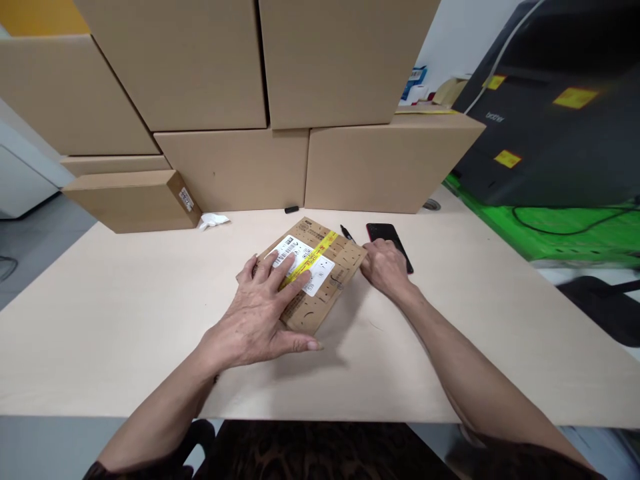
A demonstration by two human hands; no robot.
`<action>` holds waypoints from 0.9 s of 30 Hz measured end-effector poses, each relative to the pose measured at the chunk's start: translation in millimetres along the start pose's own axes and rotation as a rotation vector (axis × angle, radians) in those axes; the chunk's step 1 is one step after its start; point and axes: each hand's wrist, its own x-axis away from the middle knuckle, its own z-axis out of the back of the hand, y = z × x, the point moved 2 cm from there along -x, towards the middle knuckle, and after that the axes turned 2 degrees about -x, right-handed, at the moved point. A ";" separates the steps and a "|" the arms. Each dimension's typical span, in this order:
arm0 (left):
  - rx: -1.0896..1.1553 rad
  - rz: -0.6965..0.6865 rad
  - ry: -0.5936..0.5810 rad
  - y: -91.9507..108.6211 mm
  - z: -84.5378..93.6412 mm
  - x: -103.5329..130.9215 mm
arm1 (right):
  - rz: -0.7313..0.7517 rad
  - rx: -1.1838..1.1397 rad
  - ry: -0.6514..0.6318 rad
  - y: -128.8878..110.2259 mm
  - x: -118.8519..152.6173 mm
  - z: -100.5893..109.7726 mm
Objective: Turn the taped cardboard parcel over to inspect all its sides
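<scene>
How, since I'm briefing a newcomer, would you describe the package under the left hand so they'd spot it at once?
Start at the pale table, in front of the stacked brown cartons. Near its middle, the left hand is spread on a small brown package. Its face alone combines dark print, a white label and a yellow strip crossing that label.

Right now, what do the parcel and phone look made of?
Parcel: matte brown cardboard, judging by its colour and flat printed faces. Phone: probably glass on its smooth, dark face; the thin red edge could be plastic or metal.
</scene>
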 end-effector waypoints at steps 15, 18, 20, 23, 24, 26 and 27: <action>0.038 -0.118 -0.216 9.8 18.5 2.7 | -0.344 -0.875 0.252 24.6 -2.1 26.9; 0.004 -0.087 -0.285 11.8 21.7 -1.6 | -0.448 -1.296 0.335 23.5 -5.5 35.9; 0.006 -0.088 -0.294 10.7 22.2 -3.4 | -0.439 -1.419 0.375 18.3 -7.1 41.9; 0.035 -0.107 -0.283 6.4 20.7 -3.5 | -0.382 -1.495 0.471 9.9 -6.9 50.9; 0.043 -0.110 -0.281 5.1 19.9 -3.2 | -0.358 -1.510 0.513 7.6 -6.3 54.0; 0.048 -0.109 -0.281 3.2 18.5 -2.6 | -0.309 -1.529 0.583 4.2 -4.8 60.1; 0.047 -0.107 -0.283 2.7 17.9 -2.4 | -0.291 -1.532 0.601 2.8 -4.1 63.1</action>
